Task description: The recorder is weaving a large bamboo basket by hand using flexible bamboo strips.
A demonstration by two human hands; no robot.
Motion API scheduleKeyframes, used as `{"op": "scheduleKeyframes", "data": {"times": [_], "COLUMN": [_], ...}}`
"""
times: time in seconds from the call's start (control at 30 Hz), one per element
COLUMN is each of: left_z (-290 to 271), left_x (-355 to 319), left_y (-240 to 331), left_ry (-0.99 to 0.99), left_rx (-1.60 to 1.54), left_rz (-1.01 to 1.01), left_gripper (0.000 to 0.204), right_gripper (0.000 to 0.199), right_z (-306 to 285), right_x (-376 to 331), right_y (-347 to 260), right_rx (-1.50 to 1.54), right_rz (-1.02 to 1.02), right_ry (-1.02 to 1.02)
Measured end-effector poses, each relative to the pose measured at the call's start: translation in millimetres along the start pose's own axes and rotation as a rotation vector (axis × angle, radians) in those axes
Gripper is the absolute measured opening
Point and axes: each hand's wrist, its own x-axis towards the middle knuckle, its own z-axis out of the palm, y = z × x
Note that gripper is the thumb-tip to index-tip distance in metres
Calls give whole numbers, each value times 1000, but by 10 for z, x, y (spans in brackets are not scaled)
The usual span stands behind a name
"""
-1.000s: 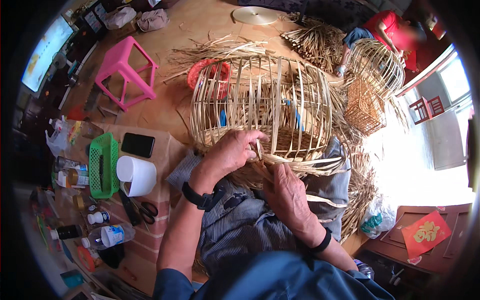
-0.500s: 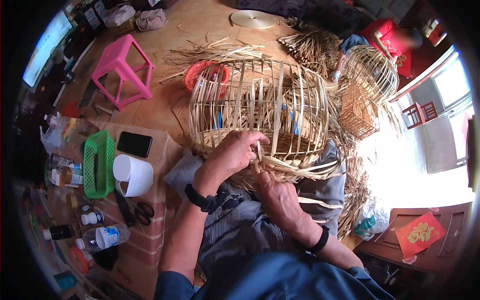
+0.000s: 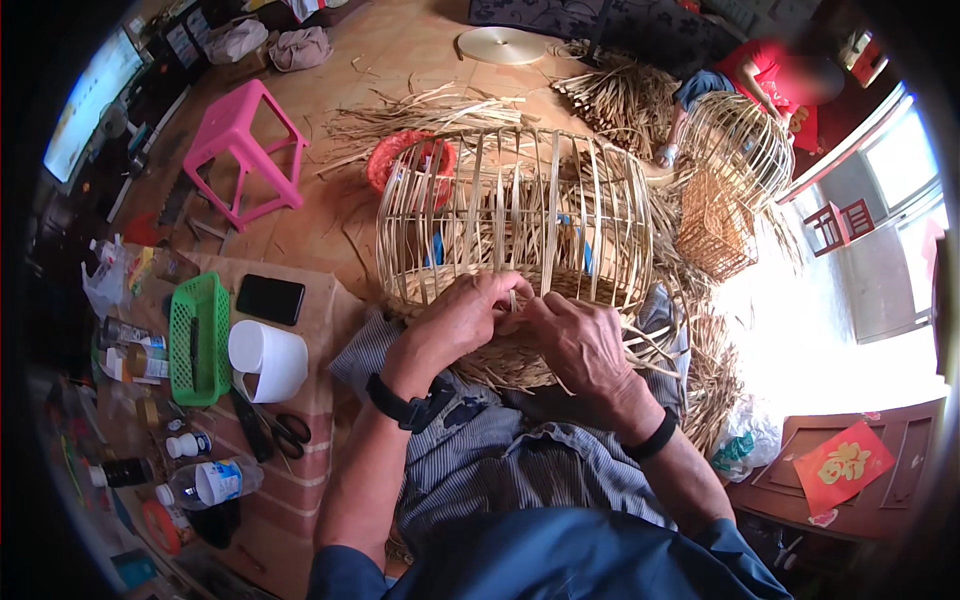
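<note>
Strip (image 3: 514, 301) at the basket (image 3: 555, 200) is pinched in our left hand (image 3: 452, 325); our right hand (image 3: 585, 345) curls beside, its hold we cannot tell.

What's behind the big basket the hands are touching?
Through and around the big basket, you can see part of a red basket and lots of straw. The woven part, the left hand and the right hand cover whatever lies behind them.

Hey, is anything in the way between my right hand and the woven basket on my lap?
Nothing visible is: your right hand is at the near edge of the basket, beside your left hand. Loose strips stick out to its right.
</note>
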Motion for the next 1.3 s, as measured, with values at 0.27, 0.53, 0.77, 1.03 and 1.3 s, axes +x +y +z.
{"op": "scheduleKeyframes", "data": {"times": [0.27, 0.53, 0.77, 1.03, 1.3], "left_z": [-33, 200, 299, -122, -173], "left_x": [-156, -89, -30, 223, 541], "left_y": [111, 100, 274, 95, 40], "left_ry": [-60, 98, 125, -304, -402], "left_rx": [19, 67, 275, 131, 148], "left_rz": [10, -32, -127, -44, -138], "left_gripper": [31, 27, 26, 27, 28], "right_gripper": [33, 19, 29, 20, 29], "right_z": [331, 303, 237, 209, 268], "right_x": [-280, -367, -416, -333, -169], "right_y": [-117, -149, -183, -154, -165], "right_rx": [87, 128, 278, 230, 89], "right_rz": [416, 399, 399, 363, 271], "right_ry": [31, -37, 63, 27, 2]}}
